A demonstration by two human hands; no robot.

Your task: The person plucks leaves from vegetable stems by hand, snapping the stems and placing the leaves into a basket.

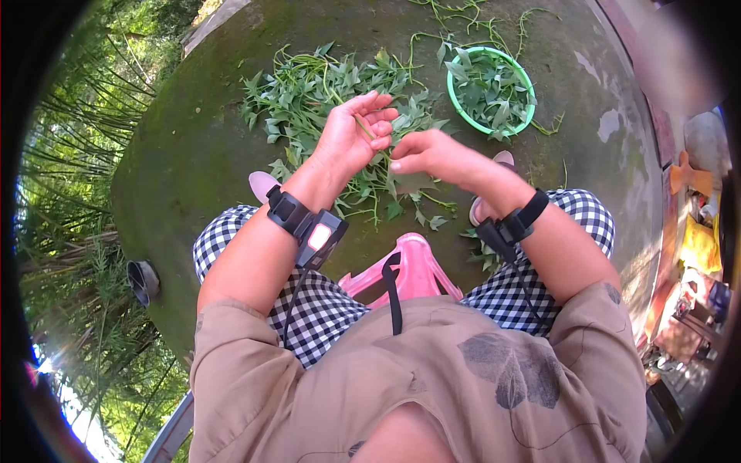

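Note:
My left hand is palm up with its fingers curled round a green leafy stem. Close to its right, my right hand has thumb and fingers pinched together, near the lower part of the stem and some leaves; what lies between its fingertips is too small to make out. Beneath and beyond both hands spreads a loose pile of leafy vines. To the right of the pile stands a round green-rimmed basket, with picked leaves in it.
Stripped stems lie on the mossy concrete floor behind the basket. A pink plastic stool shows between my knees. At the left are a dark pot and dense greenery. Assorted items, including a yellow bag, line the right side.

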